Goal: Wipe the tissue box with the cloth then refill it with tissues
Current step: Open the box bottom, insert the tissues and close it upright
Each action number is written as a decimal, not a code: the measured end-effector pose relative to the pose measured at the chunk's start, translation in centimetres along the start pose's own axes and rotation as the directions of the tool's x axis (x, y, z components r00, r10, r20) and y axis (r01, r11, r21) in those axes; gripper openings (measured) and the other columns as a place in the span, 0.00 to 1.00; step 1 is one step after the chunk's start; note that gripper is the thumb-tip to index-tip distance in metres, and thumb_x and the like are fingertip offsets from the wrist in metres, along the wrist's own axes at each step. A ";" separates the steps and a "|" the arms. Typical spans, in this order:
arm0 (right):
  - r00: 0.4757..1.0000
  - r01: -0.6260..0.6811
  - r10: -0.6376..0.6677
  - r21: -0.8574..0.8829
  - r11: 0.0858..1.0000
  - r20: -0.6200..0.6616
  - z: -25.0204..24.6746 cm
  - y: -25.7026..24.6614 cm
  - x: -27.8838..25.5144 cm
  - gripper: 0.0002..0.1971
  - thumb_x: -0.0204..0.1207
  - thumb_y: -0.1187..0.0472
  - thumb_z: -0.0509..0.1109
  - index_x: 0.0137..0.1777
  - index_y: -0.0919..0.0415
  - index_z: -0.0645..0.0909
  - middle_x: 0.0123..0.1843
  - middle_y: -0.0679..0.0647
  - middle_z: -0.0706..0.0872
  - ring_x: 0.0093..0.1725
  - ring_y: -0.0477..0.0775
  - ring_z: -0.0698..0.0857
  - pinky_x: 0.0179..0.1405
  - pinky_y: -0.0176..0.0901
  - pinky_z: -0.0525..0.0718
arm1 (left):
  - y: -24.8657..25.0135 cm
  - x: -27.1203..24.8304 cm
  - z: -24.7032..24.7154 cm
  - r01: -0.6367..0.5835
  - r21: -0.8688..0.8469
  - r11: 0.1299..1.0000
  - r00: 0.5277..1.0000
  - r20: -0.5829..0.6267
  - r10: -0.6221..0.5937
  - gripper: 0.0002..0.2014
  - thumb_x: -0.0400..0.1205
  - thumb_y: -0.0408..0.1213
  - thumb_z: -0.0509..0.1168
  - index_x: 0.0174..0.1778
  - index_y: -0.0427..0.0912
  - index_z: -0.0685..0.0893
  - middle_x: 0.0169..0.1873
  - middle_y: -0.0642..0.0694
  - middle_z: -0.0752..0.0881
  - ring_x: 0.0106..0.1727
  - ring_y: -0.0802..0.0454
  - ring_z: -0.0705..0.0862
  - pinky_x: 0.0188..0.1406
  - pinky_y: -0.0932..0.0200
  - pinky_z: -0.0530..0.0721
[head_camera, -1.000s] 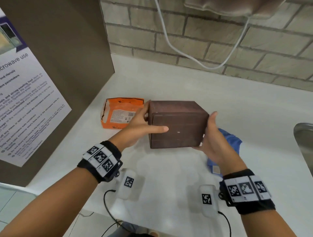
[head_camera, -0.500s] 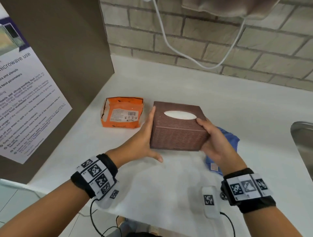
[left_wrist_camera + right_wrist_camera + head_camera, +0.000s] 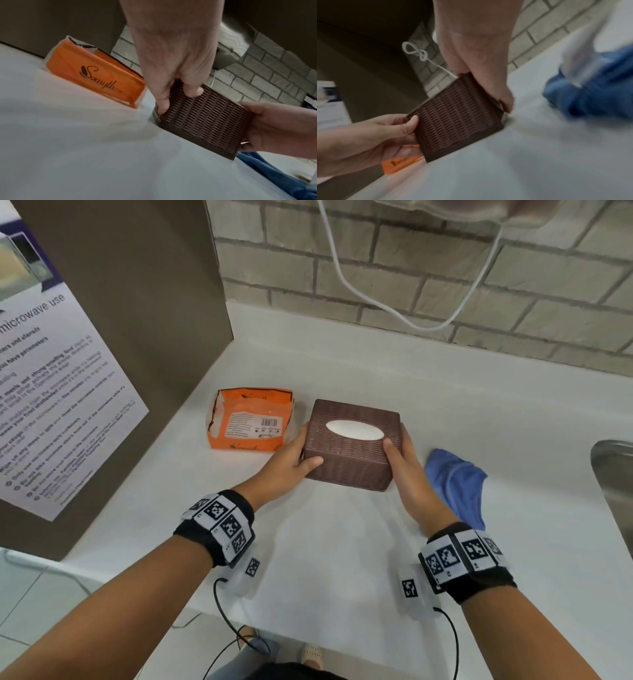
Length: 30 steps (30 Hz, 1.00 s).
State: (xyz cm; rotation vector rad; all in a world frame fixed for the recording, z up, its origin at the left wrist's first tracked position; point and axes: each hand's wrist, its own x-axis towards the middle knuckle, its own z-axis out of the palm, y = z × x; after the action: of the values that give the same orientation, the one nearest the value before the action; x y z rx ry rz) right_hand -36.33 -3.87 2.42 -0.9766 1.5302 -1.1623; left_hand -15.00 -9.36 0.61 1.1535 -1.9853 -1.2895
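Observation:
The brown woven tissue box (image 3: pixel 349 453) (image 3: pixel 202 119) (image 3: pixel 458 119) stands upright on the white counter (image 3: pixel 342 542), its oval slot showing white tissue. My left hand (image 3: pixel 294 463) (image 3: pixel 173 81) grips its left side, thumb on the front face. My right hand (image 3: pixel 402 453) (image 3: pixel 481 81) grips its right side, thumb on the top edge. The blue cloth (image 3: pixel 459 484) (image 3: pixel 594 86) (image 3: pixel 278 180) lies crumpled on the counter just right of the box. An opened orange tissue pack (image 3: pixel 250 419) (image 3: pixel 96 75) lies flat to the left of the box.
A brown cabinet side with a microwave notice (image 3: pixel 51 392) walls off the left. A brick wall (image 3: pixel 445 285) with a hanging white cable (image 3: pixel 394 313) runs along the back. A steel sink rim (image 3: pixel 613 474) sits at the far right.
The box was held tilted with its bottom toward me; both hands turned it upright and lowered it onto the counter. The cloth now shows more fully beside it.

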 end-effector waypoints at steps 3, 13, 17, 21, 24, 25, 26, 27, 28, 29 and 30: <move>0.942 0.105 -0.263 -0.560 0.822 -0.208 0.0 -1.8 0.0 0.23 0.82 0.55 0.62 0.76 0.55 0.68 0.71 0.63 0.74 0.68 0.59 0.74 0.66 0.41 0.69 | 0.1 -0.2 -0.1 -0.001 -0.016 1.000 1.000 -0.012 0.001 0.31 0.86 0.29 0.62 0.85 0.44 0.58 0.71 0.56 0.77 0.71 0.65 0.75 0.72 0.74 0.71; 0.926 0.376 -0.073 -0.922 0.095 0.370 2.6 -8.4 4.3 0.12 0.74 0.54 0.71 0.57 0.49 0.85 0.58 0.54 0.81 0.60 0.58 0.80 0.59 0.49 0.73 | 1.4 0.0 1.0 -0.046 -0.037 0.998 0.989 -0.145 0.040 0.27 0.90 0.39 0.57 0.85 0.42 0.60 0.80 0.50 0.69 0.78 0.60 0.69 0.82 0.51 0.68; 0.868 0.496 0.054 -0.866 -0.062 0.493 3.5 -9.8 5.4 0.10 0.75 0.57 0.70 0.55 0.54 0.87 0.56 0.53 0.85 0.59 0.58 0.81 0.56 0.47 0.73 | 0.7 0.2 1.5 -0.047 -0.020 0.999 0.986 -0.163 0.043 0.28 0.90 0.40 0.56 0.86 0.41 0.59 0.82 0.46 0.67 0.82 0.52 0.67 0.83 0.45 0.66; 0.775 0.629 0.063 -0.758 -0.170 0.629 3.7 -9.4 6.2 0.08 0.77 0.56 0.68 0.47 0.55 0.88 0.45 0.49 0.74 0.57 0.58 0.78 0.50 0.46 0.68 | 0.5 0.4 1.6 -0.050 -0.030 0.998 0.986 -0.162 0.045 0.28 0.90 0.39 0.55 0.86 0.41 0.57 0.82 0.46 0.67 0.81 0.53 0.67 0.83 0.49 0.66; 0.725 0.682 0.057 -0.703 -0.202 0.686 3.4 -8.8 6.8 0.04 0.74 0.58 0.72 0.46 0.52 0.88 0.44 0.48 0.68 0.53 0.55 0.75 0.46 0.43 0.63 | 0.4 0.5 1.7 -0.054 -0.039 0.998 0.988 -0.150 0.048 0.29 0.90 0.41 0.55 0.86 0.41 0.57 0.82 0.46 0.66 0.82 0.52 0.67 0.83 0.49 0.67; 0.714 0.692 0.045 -0.695 -0.195 0.699 3.4 -8.7 7.0 0.05 0.75 0.56 0.71 0.45 0.52 0.88 0.44 0.48 0.67 0.50 0.54 0.73 0.45 0.43 0.62 | 0.3 0.5 1.8 -0.053 -0.036 0.998 0.987 -0.152 0.046 0.29 0.89 0.43 0.55 0.86 0.41 0.57 0.82 0.46 0.66 0.82 0.52 0.67 0.83 0.48 0.66; 0.703 0.703 0.029 -0.688 -0.181 0.711 3.4 -8.6 7.1 0.06 0.76 0.54 0.70 0.44 0.53 0.88 0.44 0.48 0.67 0.47 0.53 0.71 0.44 0.43 0.62 | 0.2 0.5 1.8 -0.051 -0.032 0.998 0.987 -0.156 0.046 0.30 0.88 0.45 0.55 0.86 0.41 0.57 0.82 0.46 0.66 0.82 0.52 0.67 0.83 0.48 0.66; 0.697 0.709 0.015 -0.686 -0.165 0.717 3.4 -8.5 7.2 0.08 0.78 0.53 0.69 0.42 0.54 0.88 0.43 0.48 0.67 0.45 0.52 0.71 0.43 0.42 0.62 | 0.1 0.6 1.9 -0.052 -0.029 0.998 0.986 -0.158 0.047 0.31 0.87 0.46 0.54 0.86 0.41 0.56 0.82 0.45 0.66 0.82 0.52 0.66 0.83 0.48 0.66; 0.694 0.713 0.009 -0.685 -0.149 0.720 3.4 -8.4 7.3 0.10 0.78 0.52 0.68 0.41 0.54 0.88 0.43 0.48 0.67 0.44 0.52 0.71 0.42 0.41 0.63 | 0.0 0.6 1.9 -0.052 -0.028 0.998 0.986 -0.159 0.047 0.31 0.87 0.46 0.54 0.86 0.40 0.56 0.82 0.45 0.66 0.82 0.51 0.66 0.83 0.49 0.66; 0.694 0.715 0.011 -0.686 -0.134 0.720 3.4 -8.4 7.3 0.10 0.78 0.52 0.69 0.40 0.54 0.87 0.44 0.48 0.67 0.44 0.52 0.72 0.41 0.41 0.65 | 0.0 0.7 2.0 -0.055 -0.030 0.998 0.986 -0.157 0.049 0.31 0.88 0.44 0.54 0.86 0.40 0.56 0.82 0.45 0.66 0.82 0.51 0.66 0.83 0.50 0.65; 0.694 0.717 0.014 -0.688 -0.114 0.720 3.2 -8.3 7.3 0.08 0.77 0.53 0.69 0.39 0.54 0.86 0.44 0.48 0.67 0.44 0.52 0.73 0.40 0.40 0.66 | 0.0 0.7 2.0 -0.052 -0.033 0.998 0.987 -0.157 0.046 0.30 0.89 0.42 0.55 0.87 0.40 0.56 0.82 0.44 0.66 0.82 0.52 0.66 0.83 0.53 0.65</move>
State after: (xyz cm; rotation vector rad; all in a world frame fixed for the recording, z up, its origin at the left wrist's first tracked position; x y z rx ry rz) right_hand -34.48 -13.46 8.64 -2.6771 1.4324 0.3377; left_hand -16.91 -8.96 -0.32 1.1442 -1.8572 -1.1691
